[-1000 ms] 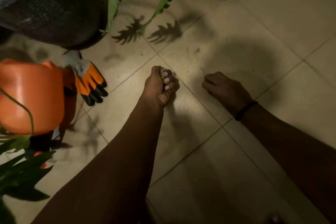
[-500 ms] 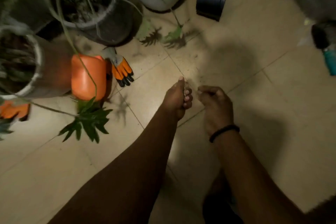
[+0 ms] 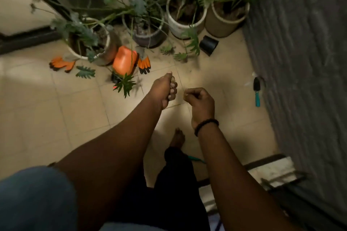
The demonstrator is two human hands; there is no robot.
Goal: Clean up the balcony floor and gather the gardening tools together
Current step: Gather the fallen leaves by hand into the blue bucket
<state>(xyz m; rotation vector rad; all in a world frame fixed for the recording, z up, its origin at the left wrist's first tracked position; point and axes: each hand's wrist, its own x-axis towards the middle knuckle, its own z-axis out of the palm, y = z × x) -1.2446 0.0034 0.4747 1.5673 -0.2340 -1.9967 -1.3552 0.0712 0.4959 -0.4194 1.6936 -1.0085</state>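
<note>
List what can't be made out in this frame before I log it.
- Left hand, head view: fingers curled; whether they hold debris is hidden by the fingers themselves.
- Right hand: fingers pinched together; anything held is too small to tell.
- Orange container: its lower part is covered by a leaf.
- Left glove: cuff tucked behind a pot.
- Trowel: blade dark and blurred.
- Green item by the leg: mostly hidden.

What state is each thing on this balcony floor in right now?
left hand: fingers curled, contents unclear
right hand: fingers curled, contents unclear
orange can: standing by the pots
near glove: flat on tiles
far glove: flat on tiles
trowel: lying beside the grey mat
</note>
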